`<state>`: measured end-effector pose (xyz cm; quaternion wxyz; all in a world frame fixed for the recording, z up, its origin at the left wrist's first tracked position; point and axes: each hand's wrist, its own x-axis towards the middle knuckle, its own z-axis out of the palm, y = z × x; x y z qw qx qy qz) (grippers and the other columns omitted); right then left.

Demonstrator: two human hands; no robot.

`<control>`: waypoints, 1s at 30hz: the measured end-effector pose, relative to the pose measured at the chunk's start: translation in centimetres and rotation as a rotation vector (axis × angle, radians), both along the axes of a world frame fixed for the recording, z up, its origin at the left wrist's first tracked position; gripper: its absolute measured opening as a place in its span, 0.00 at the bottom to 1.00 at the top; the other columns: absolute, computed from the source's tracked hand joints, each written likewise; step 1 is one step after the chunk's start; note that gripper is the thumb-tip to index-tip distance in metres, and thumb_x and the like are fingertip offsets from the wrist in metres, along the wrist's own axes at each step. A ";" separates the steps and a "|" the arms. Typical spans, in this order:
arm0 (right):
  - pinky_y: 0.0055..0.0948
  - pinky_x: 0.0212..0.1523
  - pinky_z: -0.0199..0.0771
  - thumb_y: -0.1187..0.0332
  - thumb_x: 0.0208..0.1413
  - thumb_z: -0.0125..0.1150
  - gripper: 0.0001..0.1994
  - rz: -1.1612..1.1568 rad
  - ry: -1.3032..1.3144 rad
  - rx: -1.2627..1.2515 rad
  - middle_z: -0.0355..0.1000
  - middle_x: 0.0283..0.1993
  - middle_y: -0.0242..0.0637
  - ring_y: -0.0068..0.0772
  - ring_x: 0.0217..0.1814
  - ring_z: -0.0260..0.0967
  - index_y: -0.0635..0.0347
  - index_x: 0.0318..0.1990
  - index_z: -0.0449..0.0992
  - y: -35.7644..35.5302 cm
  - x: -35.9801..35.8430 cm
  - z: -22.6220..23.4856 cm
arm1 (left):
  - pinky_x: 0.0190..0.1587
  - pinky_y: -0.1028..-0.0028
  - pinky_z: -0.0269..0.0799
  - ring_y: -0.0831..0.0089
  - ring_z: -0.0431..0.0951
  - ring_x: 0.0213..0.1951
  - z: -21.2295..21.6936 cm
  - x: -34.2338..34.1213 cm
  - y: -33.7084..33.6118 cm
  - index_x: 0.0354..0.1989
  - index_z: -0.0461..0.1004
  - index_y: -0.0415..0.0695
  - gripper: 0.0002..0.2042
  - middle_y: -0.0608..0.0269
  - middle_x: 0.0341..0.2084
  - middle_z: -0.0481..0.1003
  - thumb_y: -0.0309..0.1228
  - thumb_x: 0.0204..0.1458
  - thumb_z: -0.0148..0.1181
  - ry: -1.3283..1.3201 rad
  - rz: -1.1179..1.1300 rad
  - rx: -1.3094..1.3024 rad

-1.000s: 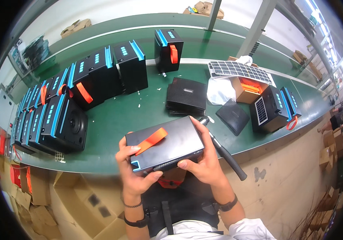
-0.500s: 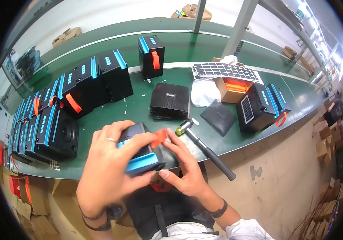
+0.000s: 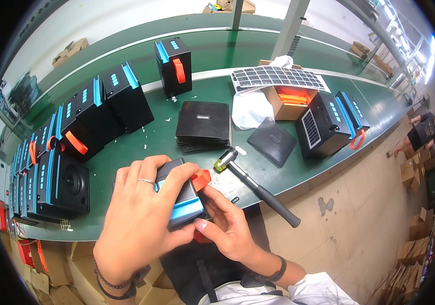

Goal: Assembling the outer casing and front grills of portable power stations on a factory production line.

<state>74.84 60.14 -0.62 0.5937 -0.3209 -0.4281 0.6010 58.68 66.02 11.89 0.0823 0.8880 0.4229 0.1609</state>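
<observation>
Black box [image 3: 189,195] held up in front of the body, over the near edge of the green table [image 3: 162,147]. Casing dark and smooth, with rounded edges. A bright blue grooved strip [image 3: 186,210] crossed the end facing the wearer; an orange strap [image 3: 202,179] looped out from the right side. Much of the casing was hidden behind fingers.

Left hand [image 3: 137,209] clamped on the box — its back up, fingers over the left and far part, index finger stretched across the top toward the strap, thumb under the near end. The box sat between that thumb and the fingers, tilted.

Right hand [image 3: 229,230] closed on the lower right side, thumb tip against the near lower corner, fingers partly out of sight behind; how firmly it pressed, could not tell.

Rubber-gripped hammer [image 3: 258,189] lay on the table to the right — well clear of both hands.
</observation>
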 end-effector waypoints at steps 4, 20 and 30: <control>0.36 0.77 0.47 0.76 0.62 0.62 0.36 -0.032 0.006 -0.008 0.56 0.74 0.54 0.40 0.78 0.51 0.80 0.72 0.51 -0.1 -0.5 -0.1 | 0.56 0.57 0.64 0.48 0.69 0.51 -0.1 -0.2 0.2 0.59 0.70 0.50 0.40 0.50 0.51 0.68 0.34 0.29 0.76 0.004 -0.019 0.000; 0.37 0.76 0.51 0.81 0.60 0.59 0.33 -0.072 0.126 -0.064 0.58 0.73 0.55 0.40 0.78 0.53 0.81 0.71 0.53 -0.3 -0.9 0.5 | 0.56 0.58 0.63 0.48 0.69 0.51 0.2 -0.1 0.2 0.58 0.69 0.48 0.39 0.49 0.50 0.68 0.33 0.30 0.75 0.009 -0.053 0.013; 0.39 0.76 0.51 0.79 0.61 0.57 0.34 -0.011 0.083 -0.047 0.57 0.74 0.54 0.41 0.77 0.54 0.78 0.73 0.52 0.1 -0.4 -0.2 | 0.54 0.58 0.63 0.49 0.70 0.50 -0.1 -0.3 0.4 0.57 0.71 0.48 0.38 0.49 0.51 0.68 0.35 0.29 0.75 0.012 -0.047 0.036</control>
